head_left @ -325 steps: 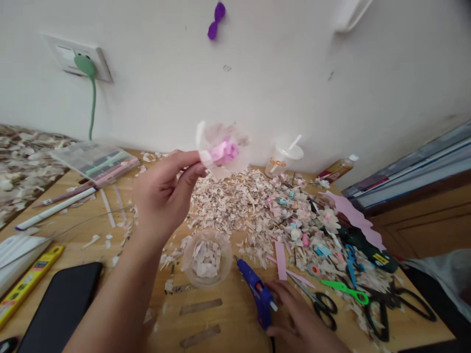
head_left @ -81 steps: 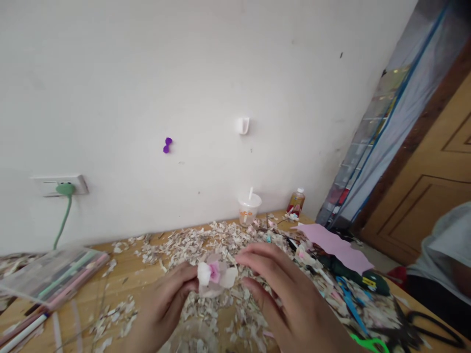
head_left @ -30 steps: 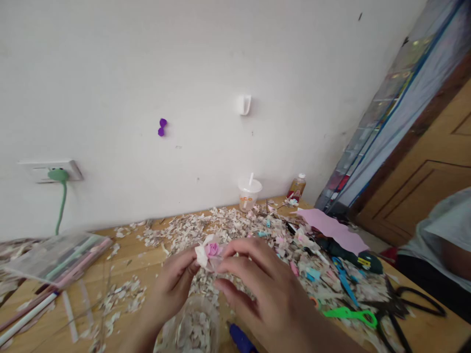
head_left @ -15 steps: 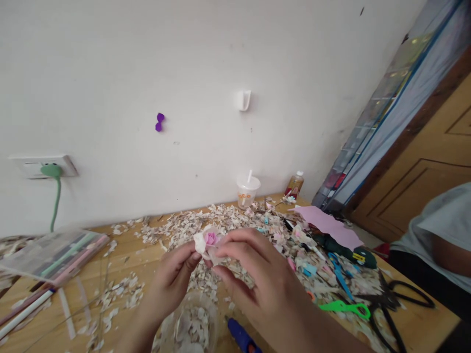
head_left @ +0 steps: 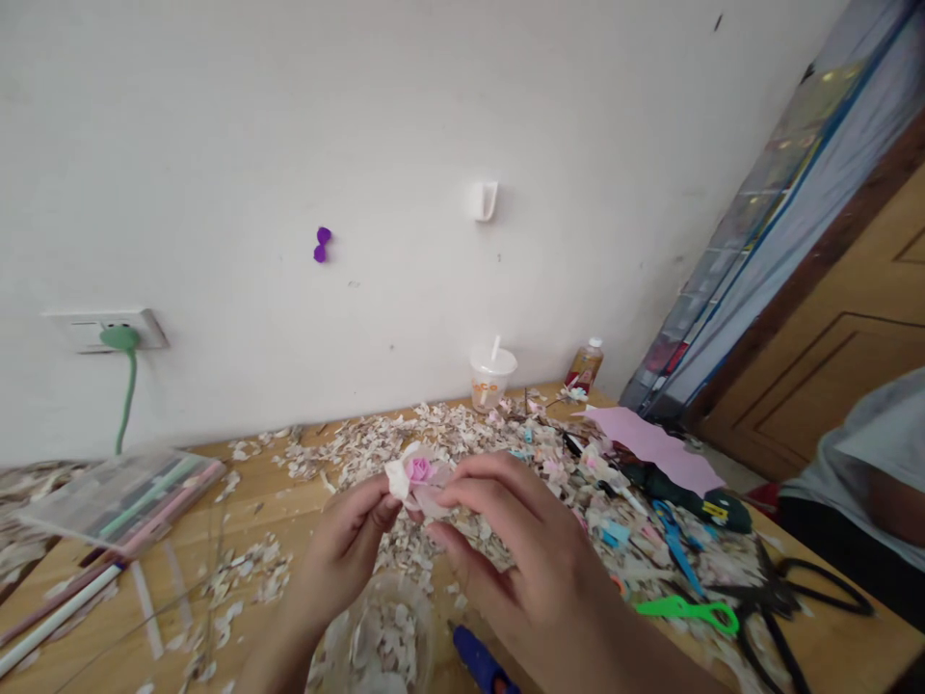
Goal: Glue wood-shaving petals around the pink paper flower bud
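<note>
Paper flower [head_left: 420, 470], pink rolled middle with pale petals about it, held up above the table [head_left: 285, 506], near the centre of our view; our left hand [head_left: 343, 554] pinches its left side between thumb and finger; our right hand [head_left: 531, 554] is half curled at the other side, fingertips at the right-hand petal, thumb standing a little apart below; we cannot tell whether it grips the petal.

Below the hands we note a clear tub [head_left: 429, 627] with pale scraps inside; just right of it lies a blue glue gun [head_left: 478, 660], partly cut off by the lower edge of view. Behind the flower, a spread of pale scraps [head_left: 426, 424] covers much of the table; at its far side stand a lidded cup [head_left: 489, 386] with a straw and, to the right, a small bottle [head_left: 584, 366].

On our right: a wavy-edged pink sheet [head_left: 654, 445], blue scissors [head_left: 677, 549], a bright green handle [head_left: 686, 611], black scissors [head_left: 773, 598]; beyond the table, a person [head_left: 867, 463] in a light top. On our left: a clear case of markers [head_left: 137, 506]; near it, a white pen [head_left: 62, 617].
</note>
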`<state>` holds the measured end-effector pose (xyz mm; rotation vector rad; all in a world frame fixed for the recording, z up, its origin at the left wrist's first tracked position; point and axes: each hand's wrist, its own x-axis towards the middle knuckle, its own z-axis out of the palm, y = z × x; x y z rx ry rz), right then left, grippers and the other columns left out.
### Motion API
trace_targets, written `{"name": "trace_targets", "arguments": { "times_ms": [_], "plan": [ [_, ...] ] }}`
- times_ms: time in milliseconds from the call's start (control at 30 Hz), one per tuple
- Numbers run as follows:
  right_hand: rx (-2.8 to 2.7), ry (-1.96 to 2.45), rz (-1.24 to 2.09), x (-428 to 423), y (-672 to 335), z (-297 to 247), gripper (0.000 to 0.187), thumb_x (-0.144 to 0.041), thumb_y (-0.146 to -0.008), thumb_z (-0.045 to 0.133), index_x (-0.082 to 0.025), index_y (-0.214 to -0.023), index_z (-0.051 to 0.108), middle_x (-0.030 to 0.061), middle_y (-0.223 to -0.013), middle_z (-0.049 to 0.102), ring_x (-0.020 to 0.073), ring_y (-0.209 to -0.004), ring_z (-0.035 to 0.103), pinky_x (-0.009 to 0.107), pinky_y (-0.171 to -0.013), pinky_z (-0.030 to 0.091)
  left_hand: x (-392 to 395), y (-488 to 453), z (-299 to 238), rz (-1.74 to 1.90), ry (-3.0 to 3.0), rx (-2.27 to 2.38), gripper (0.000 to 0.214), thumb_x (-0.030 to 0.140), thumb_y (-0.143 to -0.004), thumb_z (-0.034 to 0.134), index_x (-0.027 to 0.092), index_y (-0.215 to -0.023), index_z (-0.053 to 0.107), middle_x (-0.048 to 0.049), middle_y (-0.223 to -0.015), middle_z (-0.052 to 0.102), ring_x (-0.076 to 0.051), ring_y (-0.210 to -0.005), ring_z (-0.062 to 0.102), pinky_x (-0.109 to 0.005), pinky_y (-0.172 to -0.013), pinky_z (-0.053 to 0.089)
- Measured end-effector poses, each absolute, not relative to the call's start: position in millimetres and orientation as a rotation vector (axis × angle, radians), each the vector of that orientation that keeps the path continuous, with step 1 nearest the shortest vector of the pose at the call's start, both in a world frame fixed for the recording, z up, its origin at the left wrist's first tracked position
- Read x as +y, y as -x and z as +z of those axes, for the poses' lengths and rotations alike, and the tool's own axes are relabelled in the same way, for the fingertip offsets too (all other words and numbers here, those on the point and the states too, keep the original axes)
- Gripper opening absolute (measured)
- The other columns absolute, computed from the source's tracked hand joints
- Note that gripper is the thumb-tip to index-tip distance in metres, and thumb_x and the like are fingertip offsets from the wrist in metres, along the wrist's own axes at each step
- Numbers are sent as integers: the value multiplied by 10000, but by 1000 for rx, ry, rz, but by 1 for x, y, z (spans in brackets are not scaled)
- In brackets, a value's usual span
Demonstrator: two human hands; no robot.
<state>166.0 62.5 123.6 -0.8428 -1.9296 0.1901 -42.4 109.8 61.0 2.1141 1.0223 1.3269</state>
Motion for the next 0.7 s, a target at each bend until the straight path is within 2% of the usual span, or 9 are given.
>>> {"name": "trace_targets", "arguments": {
  "times_ms": [300,467,567,700],
  "plan": [
    [-1890,835,308,67,-162,128,70,-144,-976,610,-204,-1005,631,37,-1035,649,156,-1035,642,291,-944,519,110,43,61,1366,-2106,1038,330,368,-1032,487,206,-788,640,34,-633,559,-102,-572,518,-174,-537,405],
    [-1914,804,274,63,-164,129,161,-217,-982,649,-227,-1127,579,22,-1105,640,137,-1118,611,247,-1001,489,109,49,58,1393,-2074,1079,408,436,-1024,484,197,-724,625,22,-604,562,-112,-549,521,-191,-519,407],
    [-1932,858,227,60,-167,135,159,-241,-990,639,-239,-1137,579,25,-1119,641,144,-1122,610,256,-1001,497,109,53,52,1422,-2032,1126,432,458,-1011,499,195,-691,620,9,-592,578,-120,-540,527,-201,-508,409],
    [-1921,882,176,54,-178,138,200,-215,-986,591,-248,-1183,579,48,-1113,679,169,-1088,653,280,-971,552,107,61,51,1477,-1952,1214,409,486,-980,538,207,-715,675,-30,-663,649,-161,-611,594,-256,-606,503]
  ]
}}
